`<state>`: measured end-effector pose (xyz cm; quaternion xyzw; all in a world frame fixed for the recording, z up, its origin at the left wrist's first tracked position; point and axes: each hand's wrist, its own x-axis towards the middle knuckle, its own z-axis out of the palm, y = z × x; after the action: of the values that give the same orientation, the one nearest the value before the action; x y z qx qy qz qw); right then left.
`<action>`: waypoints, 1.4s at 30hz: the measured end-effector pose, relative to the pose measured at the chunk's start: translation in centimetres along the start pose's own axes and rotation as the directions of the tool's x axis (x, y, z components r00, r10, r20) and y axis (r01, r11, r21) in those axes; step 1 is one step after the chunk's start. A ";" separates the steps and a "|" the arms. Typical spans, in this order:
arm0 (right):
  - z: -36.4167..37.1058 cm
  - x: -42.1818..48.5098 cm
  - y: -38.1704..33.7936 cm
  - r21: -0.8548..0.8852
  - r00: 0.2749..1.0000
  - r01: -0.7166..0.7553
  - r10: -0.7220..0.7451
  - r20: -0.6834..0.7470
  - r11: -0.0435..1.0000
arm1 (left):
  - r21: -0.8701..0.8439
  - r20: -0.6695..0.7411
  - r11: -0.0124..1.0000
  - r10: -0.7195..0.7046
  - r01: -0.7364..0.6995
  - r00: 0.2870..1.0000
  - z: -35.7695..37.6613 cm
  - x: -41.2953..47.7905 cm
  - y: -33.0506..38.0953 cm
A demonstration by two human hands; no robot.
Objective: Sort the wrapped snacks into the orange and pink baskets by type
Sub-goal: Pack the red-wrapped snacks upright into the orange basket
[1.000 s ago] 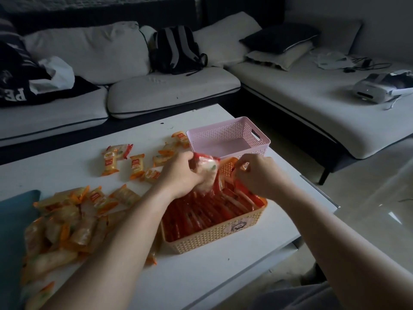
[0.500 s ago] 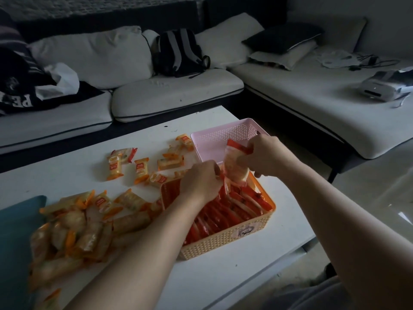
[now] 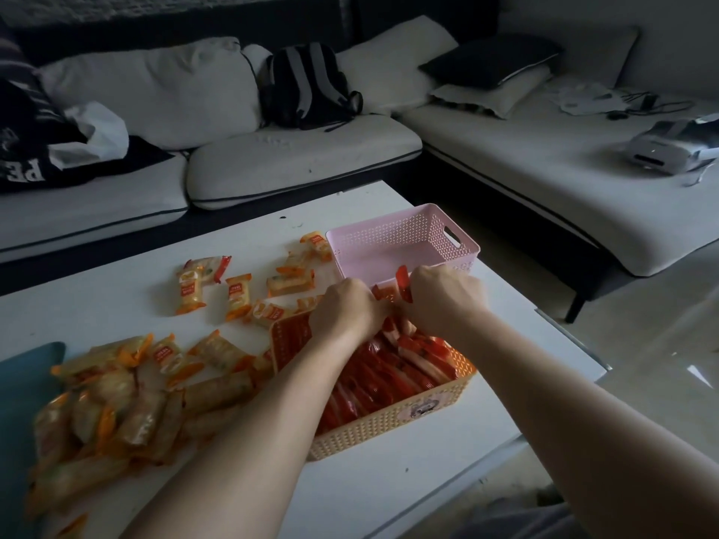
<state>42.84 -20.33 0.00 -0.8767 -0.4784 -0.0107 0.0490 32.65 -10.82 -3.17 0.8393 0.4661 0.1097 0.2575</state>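
Both hands meet over the far end of the orange basket point(image 3: 389, 425), packed with red-wrapped snacks point(image 3: 389, 377). We see the right hand point(image 3: 443, 301) pinching one red packet point(image 3: 402, 284). Whether the left hand point(image 3: 344, 309), fingers curled downward, holds anything we cannot tell. The pink basket point(image 3: 389, 235) stands just beyond the orange basket, and orange-wrapped snacks point(image 3: 128, 398) lie to its left.

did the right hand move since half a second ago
Yes. The right hand, pinching a red-wrapped snack, has dropped from level with the near wall of the pink basket down toward the far end of the orange basket.
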 end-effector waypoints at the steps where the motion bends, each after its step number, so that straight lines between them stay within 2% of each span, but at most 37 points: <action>1: 0.2 0.1 0.0 -0.030 1.000 0.007 -0.006 0.023 1.000 | -0.059 -0.037 0.998 0.026 -0.028 0.999 -0.1 -0.1 0.0; 3: 0.5 0.2 0.0 -0.053 0.992 0.038 -0.031 0.122 0.998 | -0.145 -0.091 0.976 0.148 -0.160 0.985 0.1 -0.1 0.0; 5: 0.6 0.5 0.6 0.043 0.955 0.108 -0.115 0.273 0.993 | -0.150 -0.027 0.943 0.296 -0.296 0.955 0.5 -0.1 0.0; 7: 0.3 0.9 1.9 0.189 0.921 0.089 -0.154 0.358 0.978 | -0.091 0.039 0.945 0.318 -0.313 0.947 0.9 0.1 -0.3; 9: 0.1 1.4 3.5 0.237 0.969 0.037 -0.092 0.228 0.971 | -0.027 0.029 0.957 0.289 -0.289 0.957 1.2 0.2 -0.8; 11: 0.3 1.5 4.3 0.216 0.994 0.048 -0.068 0.082 0.975 | -0.026 -0.008 0.960 0.278 -0.278 0.960 1.3 0.1 -1.1; 13: 0.8 1.2 3.8 0.188 0.988 0.089 -0.110 0.104 0.978 | -0.041 -0.021 0.957 0.286 -0.286 0.958 1.4 0.0 -1.0; 15: 1.3 1.1 2.8 0.027 0.979 0.115 -0.118 0.164 0.993 | -0.052 -0.018 0.957 0.286 -0.287 0.958 1.4 0.0 -1.0; 18: 1.9 0.9 1.8 -0.177 0.988 0.126 -0.108 0.108 0.976 | -0.038 0.012 0.957 0.287 -0.286 0.958 1.2 -0.2 -1.0; 22: 2.0 1.0 1.1 -0.256 0.990 0.130 -0.112 0.086 0.958 | 0.029 0.130 0.959 0.276 -0.282 0.952 0.8 -0.7 -0.9; 26: 2.2 0.8 0.5 -0.287 0.992 0.124 -0.114 0.054 0.950 | 0.014 0.144 0.958 0.283 -0.287 0.948 0.6 -0.9 -0.9; 33: 2.3 0.7 0.6 -0.245 0.989 0.146 -0.138 0.051 0.958 | -0.038 0.150 0.961 0.276 -0.273 0.949 0.1 -1.2 -1.0; 36: 1.8 0.7 0.9 -0.185 0.987 0.152 -0.158 -0.017 0.971 | -0.072 0.141 0.964 0.263 -0.255 0.954 0.1 -1.2 -1.2; 39: 0.4 0.8 1.8 -0.012 0.985 0.089 -0.090 -0.148 0.996 | -0.090 0.122 0.961 0.273 -0.263 0.954 0.1 -1.1 -1.4; 42: -0.9 0.9 3.3 0.209 0.990 0.029 0.000 -0.139 0.977 | -0.121 0.114 0.962 0.258 -0.245 0.959 0.4 -0.8 -1.4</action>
<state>46.15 -21.42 0.66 -0.8602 -0.4787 -0.0209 0.1746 31.34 -11.03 -4.22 0.8823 0.3314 0.1115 0.3151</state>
